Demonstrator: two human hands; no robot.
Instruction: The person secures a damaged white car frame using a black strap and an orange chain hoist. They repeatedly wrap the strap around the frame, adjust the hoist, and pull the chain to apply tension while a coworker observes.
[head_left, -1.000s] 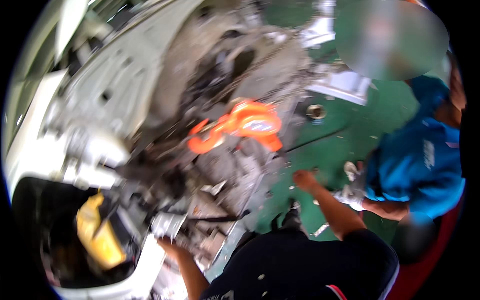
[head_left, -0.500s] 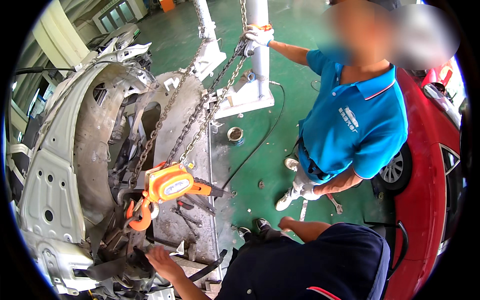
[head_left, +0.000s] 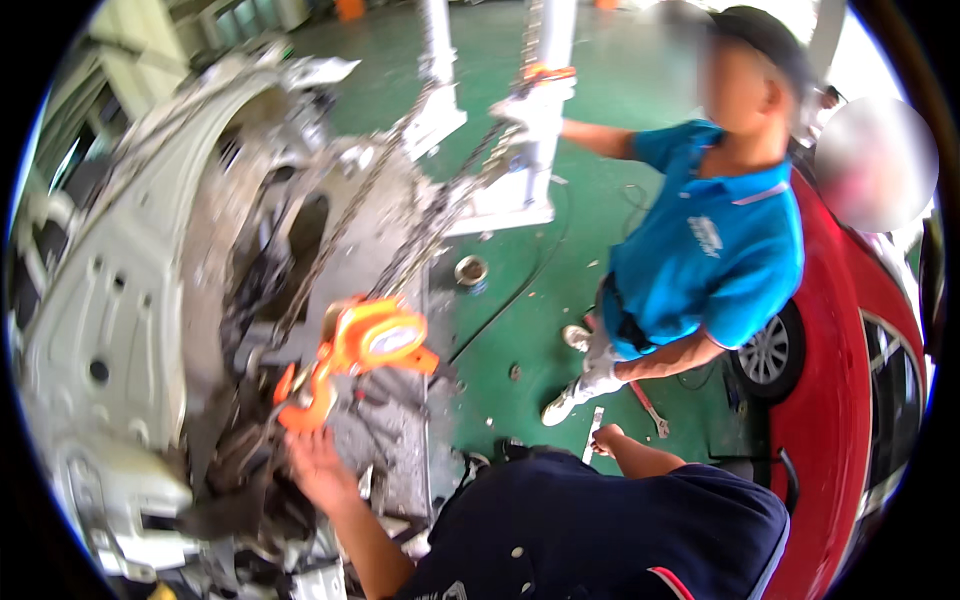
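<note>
Left hand (head_left: 318, 468) now up from below, fingers spread, touching the hook under the orange chain hoist (head_left: 365, 345); grasp unclear. Right hand (head_left: 606, 438), well right of hoist, loosely curled, empty. Hoist unmoved above engine.

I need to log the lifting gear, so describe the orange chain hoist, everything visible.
The orange chain hoist has a rounded, glossy body with a pale side panel. Below it hangs an orange hook piece. Grey metal chains run up and right from it toward a white post. It hangs tilted in front of a stripped white car body. The left hand is just beneath the hook; contact is unclear.
</note>
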